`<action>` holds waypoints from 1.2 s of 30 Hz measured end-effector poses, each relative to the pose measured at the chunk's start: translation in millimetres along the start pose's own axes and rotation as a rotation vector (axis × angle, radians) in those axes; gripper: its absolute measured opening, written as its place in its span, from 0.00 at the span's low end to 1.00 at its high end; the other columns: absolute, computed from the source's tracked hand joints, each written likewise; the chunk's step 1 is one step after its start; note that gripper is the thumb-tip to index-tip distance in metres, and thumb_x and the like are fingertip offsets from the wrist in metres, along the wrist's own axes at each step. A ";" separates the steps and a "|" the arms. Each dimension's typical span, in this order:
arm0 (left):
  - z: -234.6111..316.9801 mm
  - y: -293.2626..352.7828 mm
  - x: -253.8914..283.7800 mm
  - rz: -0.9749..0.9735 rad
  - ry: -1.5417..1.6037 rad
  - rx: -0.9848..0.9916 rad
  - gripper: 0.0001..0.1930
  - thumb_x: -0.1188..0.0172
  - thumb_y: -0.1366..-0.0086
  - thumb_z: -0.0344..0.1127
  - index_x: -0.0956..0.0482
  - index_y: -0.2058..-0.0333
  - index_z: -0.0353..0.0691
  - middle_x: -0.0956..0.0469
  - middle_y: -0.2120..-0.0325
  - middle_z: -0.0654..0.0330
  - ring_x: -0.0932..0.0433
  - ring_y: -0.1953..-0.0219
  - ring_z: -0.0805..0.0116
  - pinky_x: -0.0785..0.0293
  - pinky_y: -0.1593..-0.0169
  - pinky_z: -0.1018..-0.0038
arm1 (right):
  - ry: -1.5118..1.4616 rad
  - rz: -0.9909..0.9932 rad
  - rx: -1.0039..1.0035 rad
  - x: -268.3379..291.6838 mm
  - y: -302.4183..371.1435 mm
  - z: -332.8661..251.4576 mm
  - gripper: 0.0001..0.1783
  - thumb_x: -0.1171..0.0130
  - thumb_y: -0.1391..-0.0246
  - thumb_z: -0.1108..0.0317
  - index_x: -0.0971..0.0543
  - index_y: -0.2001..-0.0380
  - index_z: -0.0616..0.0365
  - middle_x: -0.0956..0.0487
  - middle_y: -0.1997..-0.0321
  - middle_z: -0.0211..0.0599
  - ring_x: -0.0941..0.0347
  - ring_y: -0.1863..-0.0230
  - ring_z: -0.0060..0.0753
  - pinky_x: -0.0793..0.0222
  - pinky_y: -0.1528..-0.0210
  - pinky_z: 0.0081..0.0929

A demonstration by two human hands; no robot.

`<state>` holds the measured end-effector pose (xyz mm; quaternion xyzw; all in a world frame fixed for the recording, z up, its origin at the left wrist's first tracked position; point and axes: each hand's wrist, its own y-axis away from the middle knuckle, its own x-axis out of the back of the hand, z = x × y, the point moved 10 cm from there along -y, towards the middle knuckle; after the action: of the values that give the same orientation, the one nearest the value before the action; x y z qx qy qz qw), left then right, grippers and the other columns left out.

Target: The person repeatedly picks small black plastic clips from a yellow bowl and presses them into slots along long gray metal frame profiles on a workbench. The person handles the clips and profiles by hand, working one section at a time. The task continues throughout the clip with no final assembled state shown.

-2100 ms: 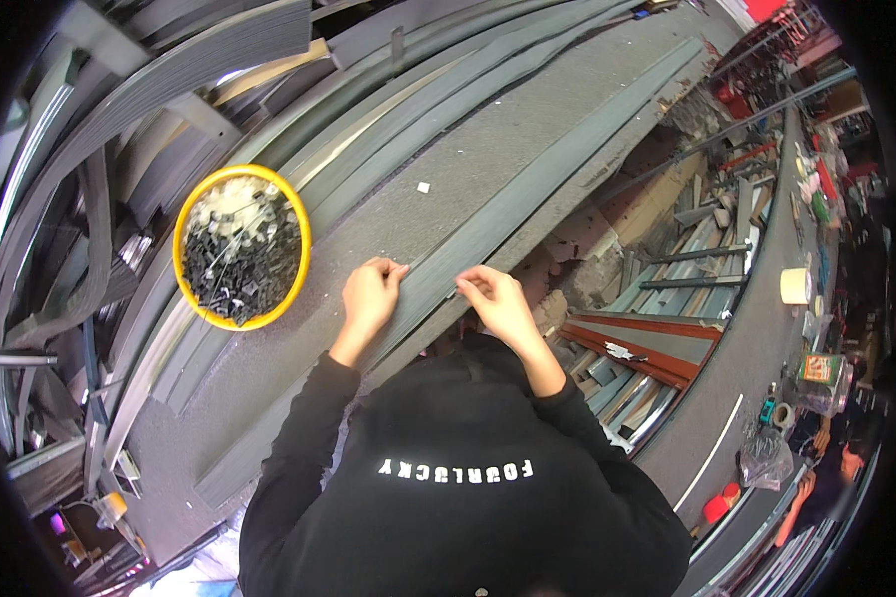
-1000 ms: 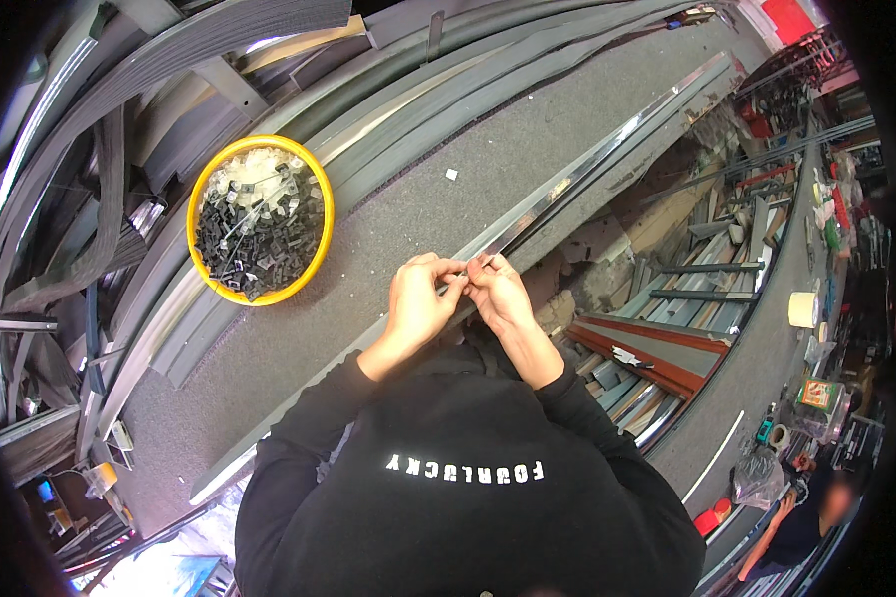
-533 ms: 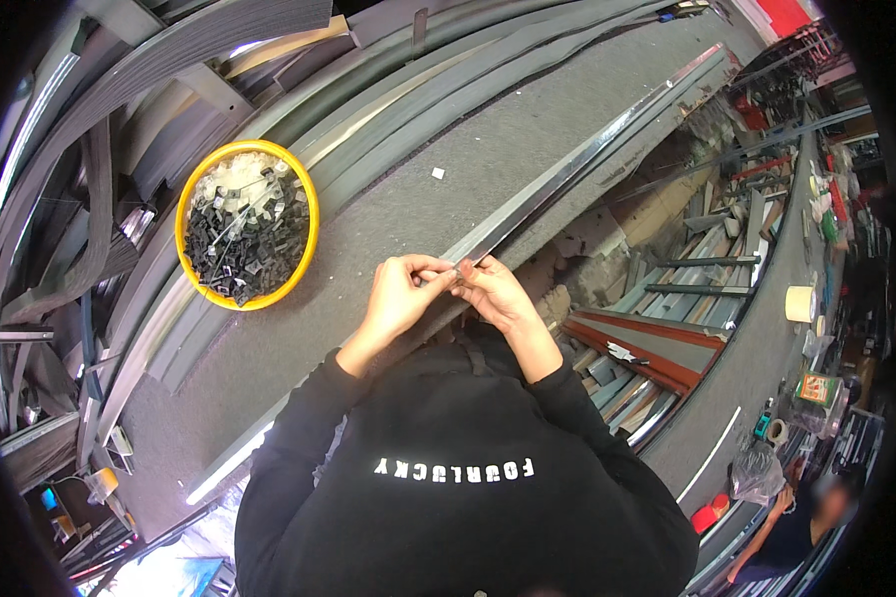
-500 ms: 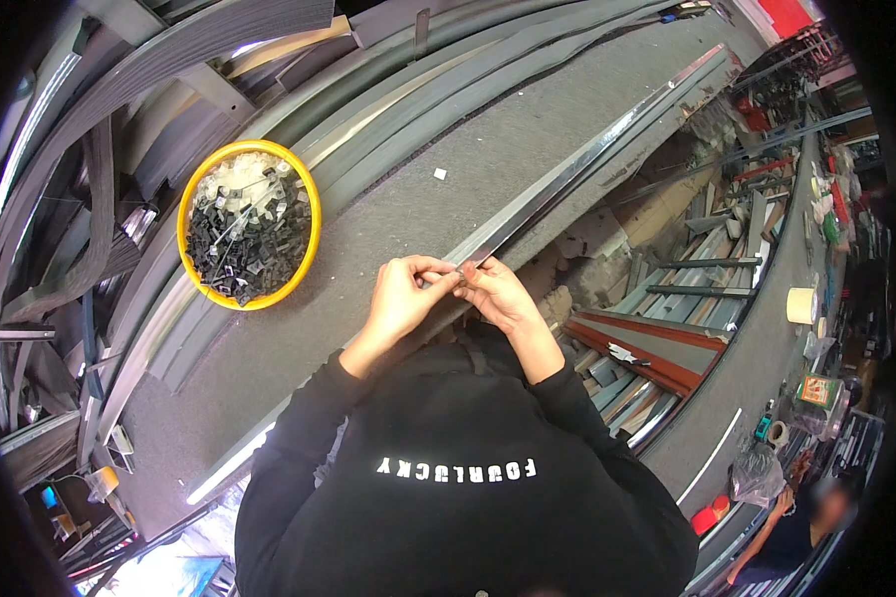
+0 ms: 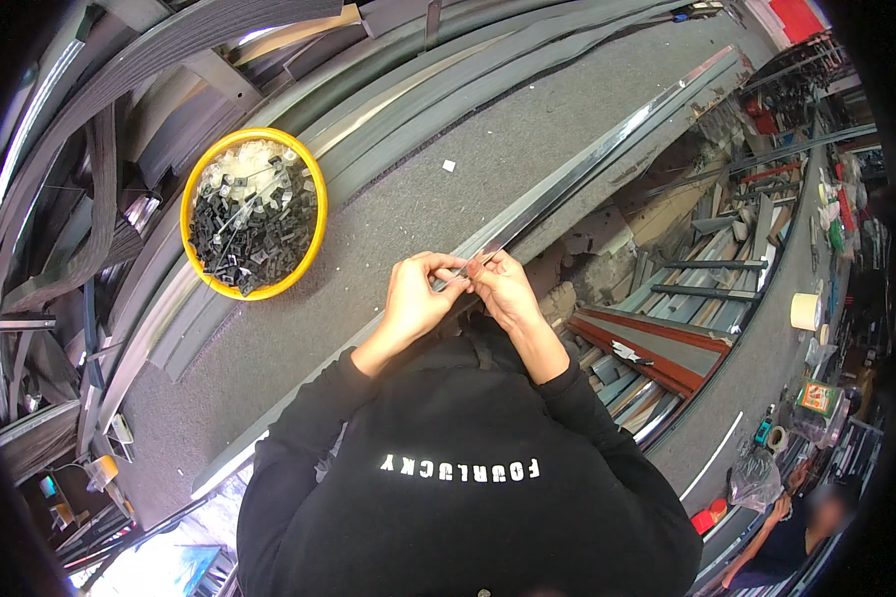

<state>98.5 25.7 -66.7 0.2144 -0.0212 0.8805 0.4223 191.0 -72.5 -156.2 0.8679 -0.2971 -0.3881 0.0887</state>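
A long, narrow metal profile (image 5: 579,184) with a shiny face lies slantwise along the workbench's near edge. Its near end reaches the fingertips of both hands. My left hand (image 5: 415,296) is closed in a pinch at that end; what its fingertips hold is too small to make out. My right hand (image 5: 509,295) grips the profile's end between thumb and fingers, its fingertips almost touching the left ones. Left of the hands, a round yellow basin (image 5: 321,221) holds many small black and clear plastic pieces (image 5: 244,224).
A small white square (image 5: 449,166) lies on the grey bench top (image 5: 388,224). Long grey profiles (image 5: 368,139) are stacked along the far side. To the right are a lower rack of strips (image 5: 697,284), a roll of tape (image 5: 805,310) and another person (image 5: 806,532).
My hands stay together at the profile's end, with the fingers slightly shifted. The basin and bench appear a little further right in the picture.
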 end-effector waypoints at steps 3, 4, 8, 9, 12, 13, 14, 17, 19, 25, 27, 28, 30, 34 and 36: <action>0.8 3.8 -3.4 0.027 0.000 -0.013 0.14 0.31 0.47 0.29 0.15 0.60 0.34 0.16 0.77 0.58 0.20 0.73 0.69 0.28 0.65 0.73 | -0.027 0.143 0.066 2.6 2.4 5.9 0.12 0.32 0.42 0.71 0.26 0.62 0.59 0.21 0.69 0.31 0.26 0.71 0.22 0.33 0.69 0.19; 1.2 4.8 -3.7 0.043 -0.004 -0.019 0.14 0.32 0.46 0.29 0.15 0.60 0.35 0.16 0.77 0.59 0.20 0.73 0.69 0.28 0.65 0.73 | -0.026 0.208 0.129 2.8 4.1 5.2 0.11 0.33 0.42 0.71 0.27 0.62 0.59 0.21 0.69 0.30 0.28 0.73 0.20 0.35 0.70 0.18; -10.6 -0.8 -0.2 0.018 0.034 0.028 0.14 0.33 0.45 0.29 0.15 0.59 0.34 0.15 0.71 0.56 0.19 0.71 0.69 0.28 0.65 0.72 | 0.054 0.263 0.074 -4.2 -0.4 10.1 0.09 0.39 0.36 0.66 0.27 0.62 0.59 0.22 0.68 0.32 0.26 0.70 0.23 0.31 0.66 0.20; -10.5 -4.3 7.8 0.039 -0.004 -0.015 0.13 0.33 0.44 0.30 0.15 0.58 0.36 0.16 0.71 0.56 0.20 0.71 0.68 0.27 0.64 0.72 | 0.059 0.156 0.047 -12.2 -4.5 6.4 0.11 0.40 0.35 0.63 0.26 0.61 0.60 0.21 0.67 0.33 0.25 0.70 0.24 0.30 0.66 0.20; -25.0 -13.9 31.2 0.103 -0.207 -0.009 0.14 0.31 0.42 0.38 0.13 0.57 0.43 0.19 0.68 0.56 0.20 0.67 0.62 0.24 0.60 0.68 | 0.227 0.073 -0.066 -2.5 -6.5 -10.5 0.19 0.42 0.33 0.55 0.23 0.59 0.65 0.19 0.68 0.36 0.22 0.70 0.25 0.27 0.67 0.19; -31.7 -12.8 32.1 0.071 -0.235 0.005 0.17 0.30 0.43 0.38 0.15 0.54 0.42 0.19 0.65 0.55 0.21 0.63 0.61 0.25 0.58 0.68 | 0.447 0.151 -0.016 10.4 -3.3 -24.9 0.20 0.42 0.34 0.54 0.22 0.61 0.65 0.19 0.67 0.36 0.22 0.70 0.24 0.27 0.67 0.19; -38.1 -8.6 32.6 0.042 -0.264 0.024 0.20 0.30 0.43 0.38 0.16 0.51 0.41 0.20 0.61 0.54 0.21 0.60 0.61 0.25 0.56 0.68 | 0.653 0.208 0.062 18.1 1.4 -40.0 0.20 0.41 0.34 0.54 0.21 0.62 0.65 0.19 0.67 0.36 0.22 0.70 0.23 0.27 0.68 0.20; -34.3 22.4 39.9 0.100 -0.266 -0.092 0.31 0.28 0.45 0.42 0.24 0.43 0.40 0.24 0.52 0.51 0.25 0.50 0.55 0.29 0.45 0.64 | 1.088 0.244 0.130 19.4 18.9 -46.0 0.20 0.32 0.44 0.56 0.20 0.65 0.65 0.18 0.70 0.40 0.21 0.72 0.32 0.27 0.68 0.28; -32.9 55.8 44.2 0.101 -0.460 -0.134 0.48 0.23 0.56 0.49 0.33 0.36 0.41 0.31 0.43 0.47 0.35 0.39 0.46 0.39 0.35 0.56 | 1.346 0.251 0.325 3.5 30.2 -51.3 0.16 0.30 0.49 0.60 0.20 0.67 0.63 0.17 0.70 0.44 0.20 0.71 0.43 0.26 0.67 0.35; -63.2 118.8 83.8 0.313 -0.694 -0.033 0.34 0.21 0.57 0.45 0.22 0.51 0.40 0.28 0.50 0.53 0.28 0.48 0.50 0.30 0.46 0.57 | 1.295 -0.070 -0.002 11.3 30.7 -22.2 0.05 0.32 0.58 0.77 0.20 0.79 0.60 0.17 0.74 0.46 0.17 0.65 0.46 0.26 0.65 0.40; -65.6 113.1 79.1 0.298 -0.643 -0.114 0.29 0.22 0.56 0.43 0.20 0.55 0.39 0.25 0.55 0.55 0.25 0.52 0.51 0.28 0.49 0.58 | 1.414 -0.161 0.009 14.8 31.3 -29.5 0.03 0.34 0.56 0.76 0.19 0.76 0.61 0.16 0.72 0.45 0.17 0.64 0.45 0.25 0.63 0.38; -64.5 105.3 74.2 0.277 -0.611 -0.142 0.27 0.22 0.55 0.42 0.20 0.57 0.39 0.24 0.57 0.55 0.24 0.54 0.52 0.27 0.51 0.59 | 1.428 -0.225 -0.001 16.4 30.8 -30.5 0.03 0.35 0.55 0.74 0.18 0.75 0.61 0.15 0.72 0.44 0.17 0.64 0.45 0.24 0.62 0.37; -48.4 82.9 62.1 0.316 -0.635 -0.228 0.23 0.23 0.53 0.41 0.19 0.59 0.38 0.22 0.62 0.57 0.22 0.59 0.55 0.25 0.56 0.62 | 1.493 -0.251 -0.055 29.2 27.5 -31.5 0.06 0.33 0.54 0.70 0.19 0.75 0.61 0.16 0.72 0.45 0.17 0.63 0.47 0.25 0.62 0.39; -1.8 6.4 22.8 0.341 -0.611 -0.350 0.23 0.23 0.54 0.43 0.19 0.62 0.37 0.22 0.63 0.57 0.21 0.61 0.56 0.25 0.58 0.65 | 1.698 -0.182 -0.015 57.2 23.3 -41.9 0.13 0.31 0.51 0.62 0.19 0.75 0.61 0.16 0.70 0.48 0.19 0.63 0.52 0.26 0.62 0.43; 20.1 -33.1 1.0 0.381 -0.651 -0.410 0.23 0.22 0.54 0.43 0.19 0.62 0.37 0.22 0.64 0.57 0.21 0.61 0.57 0.25 0.58 0.65 | 1.733 -0.148 -0.028 73.9 23.4 -46.2 0.15 0.31 0.50 0.58 0.19 0.73 0.61 0.17 0.69 0.49 0.19 0.62 0.52 0.26 0.62 0.44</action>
<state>130.0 43.2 -52.8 0.3852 -0.3671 0.8066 0.2574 252.8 -138.2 -161.5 0.8735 -0.0629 0.4010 0.2687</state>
